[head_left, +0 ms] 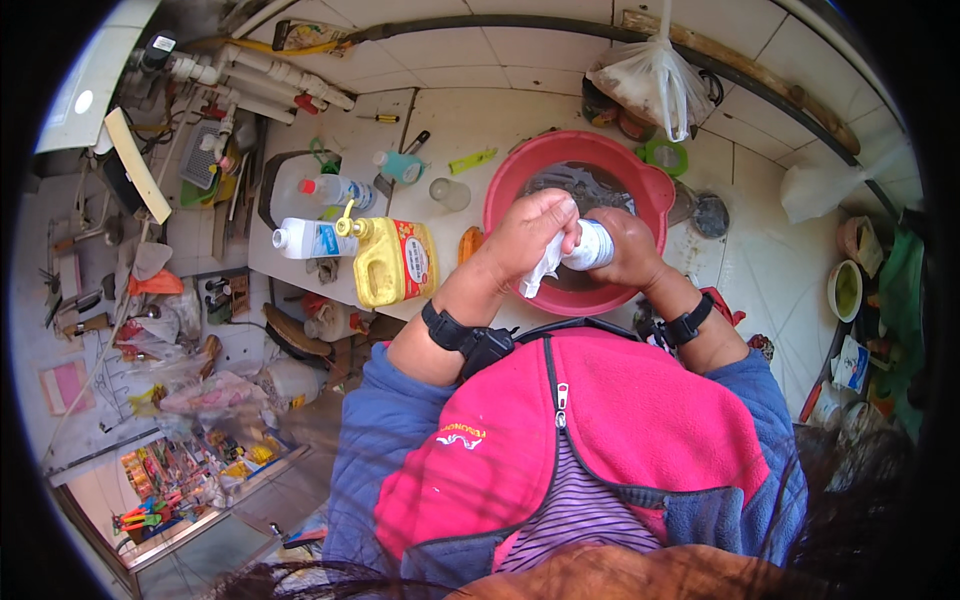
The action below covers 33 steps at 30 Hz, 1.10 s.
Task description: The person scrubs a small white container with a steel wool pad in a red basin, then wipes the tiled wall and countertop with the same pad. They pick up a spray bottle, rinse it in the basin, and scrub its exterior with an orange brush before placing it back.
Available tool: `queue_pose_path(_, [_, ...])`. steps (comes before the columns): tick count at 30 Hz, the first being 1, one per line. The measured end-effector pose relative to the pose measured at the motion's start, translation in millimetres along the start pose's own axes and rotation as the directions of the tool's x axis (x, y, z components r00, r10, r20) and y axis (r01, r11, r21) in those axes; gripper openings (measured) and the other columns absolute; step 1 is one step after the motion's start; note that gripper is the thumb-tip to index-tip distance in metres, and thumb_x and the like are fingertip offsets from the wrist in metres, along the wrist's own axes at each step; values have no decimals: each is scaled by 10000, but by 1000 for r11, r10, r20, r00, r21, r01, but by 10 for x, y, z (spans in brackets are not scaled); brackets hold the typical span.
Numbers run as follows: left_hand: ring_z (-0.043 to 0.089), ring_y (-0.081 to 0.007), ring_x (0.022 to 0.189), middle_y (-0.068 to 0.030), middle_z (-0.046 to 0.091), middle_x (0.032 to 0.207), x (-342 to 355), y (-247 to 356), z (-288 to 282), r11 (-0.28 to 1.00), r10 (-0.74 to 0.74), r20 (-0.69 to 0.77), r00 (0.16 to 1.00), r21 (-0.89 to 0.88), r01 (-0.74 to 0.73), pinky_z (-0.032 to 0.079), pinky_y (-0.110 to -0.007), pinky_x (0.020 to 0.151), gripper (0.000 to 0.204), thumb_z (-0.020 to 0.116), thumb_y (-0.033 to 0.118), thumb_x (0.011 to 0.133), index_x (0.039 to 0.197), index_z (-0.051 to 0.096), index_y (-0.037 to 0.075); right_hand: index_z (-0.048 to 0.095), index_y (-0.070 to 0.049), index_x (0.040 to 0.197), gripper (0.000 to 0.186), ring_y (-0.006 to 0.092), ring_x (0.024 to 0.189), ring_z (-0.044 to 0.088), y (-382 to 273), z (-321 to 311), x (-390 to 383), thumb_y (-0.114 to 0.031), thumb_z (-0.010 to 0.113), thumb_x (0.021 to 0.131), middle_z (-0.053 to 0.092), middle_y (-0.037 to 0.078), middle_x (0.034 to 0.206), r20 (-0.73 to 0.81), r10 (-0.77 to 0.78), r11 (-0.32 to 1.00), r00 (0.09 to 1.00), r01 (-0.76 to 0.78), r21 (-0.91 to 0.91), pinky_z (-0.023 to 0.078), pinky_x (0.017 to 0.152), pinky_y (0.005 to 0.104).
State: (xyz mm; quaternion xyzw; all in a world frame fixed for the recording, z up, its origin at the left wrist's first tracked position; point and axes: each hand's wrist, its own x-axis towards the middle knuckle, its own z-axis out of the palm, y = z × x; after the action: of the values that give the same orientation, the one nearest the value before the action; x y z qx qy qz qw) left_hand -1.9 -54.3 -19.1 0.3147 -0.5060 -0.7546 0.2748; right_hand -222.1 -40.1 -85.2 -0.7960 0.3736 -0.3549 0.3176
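Observation:
Above a pink-red plastic basin (662, 190), both my hands are raised close together. My right hand (630, 252) is closed round a small white cylindrical container (590, 246), tilted, with faint grey marks on it. Pressed against that container is my left hand (532, 236), its fingers closed on a crumpled white cloth or tissue (543, 268) that hangs down. Which of the two it is I cannot make out. Dark water and grey pieces (585, 183) lie in the basin, partly hidden behind my hands.
Left of the basin stand a yellow pump jug (395, 262), a white bottle (308, 239), a red-capped clear bottle (340, 191) and a teal bottle (400, 167). A knotted plastic bag (655, 80) hangs beyond the basin. A green-rimmed container (664, 156) sits behind it.

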Motion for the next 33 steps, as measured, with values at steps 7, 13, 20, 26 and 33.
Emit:
queue_pose_path(7, [577,-157,1036,-48,599,1080,-149,105,192,981,116,-136,984,168,-93,507,-284,827,327,609,232,951,1209,547,42,621,-69,1068,570,392,916,630,-7,-39,-42,-207,795,543,659,164,968,-57,120,992,991,-117,50,525,784,427])
queue_pose_path(13, [566,-107,691,-37,591,750,-60,30,196,988,72,-262,962,152,-33,514,-280,641,147,503,112,975,1054,563,4,620,-76,1065,556,383,920,633,18,2,-30,-207,795,553,661,158,971,47,-10,1000,999,11,-28,524,786,428])
queue_pose_path(20, [603,-148,833,-77,623,978,-89,91,193,965,252,-200,947,125,-231,523,-285,733,338,555,76,928,1253,507,-6,622,-69,1079,574,381,916,638,25,15,-24,-205,796,549,663,165,986,21,-25,1000,999,25,-13,524,788,432])
queue_pose_path(26, [613,-154,936,-50,639,1053,-173,130,263,930,250,-209,945,323,-175,514,-287,797,378,625,74,866,1234,540,47,616,-64,1077,577,378,912,640,-27,-41,-30,-190,790,541,659,170,973,-67,87,996,994,-89,-16,523,786,428])
queue_pose_path(33, [630,-143,759,-56,640,801,-9,-80,79,993,-48,-358,932,86,84,522,-276,733,226,458,192,1035,954,590,28,620,-77,1060,539,393,904,633,47,-37,-21,-193,770,555,660,170,954,78,57,991,995,-47,-124,522,774,439])
